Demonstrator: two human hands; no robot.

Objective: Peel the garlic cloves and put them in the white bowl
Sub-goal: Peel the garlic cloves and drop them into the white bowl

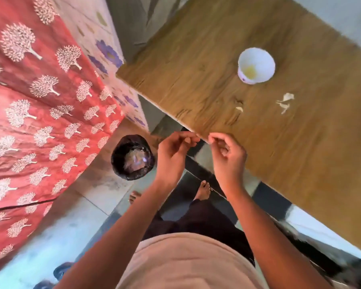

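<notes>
Wood-grain tabletop [196, 59] fills the upper right, over tiled floor beside a red tree-printed cloth [40, 101] and a black-lined bin [132, 157]. My left hand [173, 151] and right hand [227, 151] meet at the table's edge, fingertips curled and pinched; whether a clove sits between them I cannot tell. One small pale garlic clove [239, 109] lies on the wood near papery white skins [284, 102], below the small white bowl [256, 65]. Light, firm, slippery once peeled, I judge; best pinched by its ends.
</notes>
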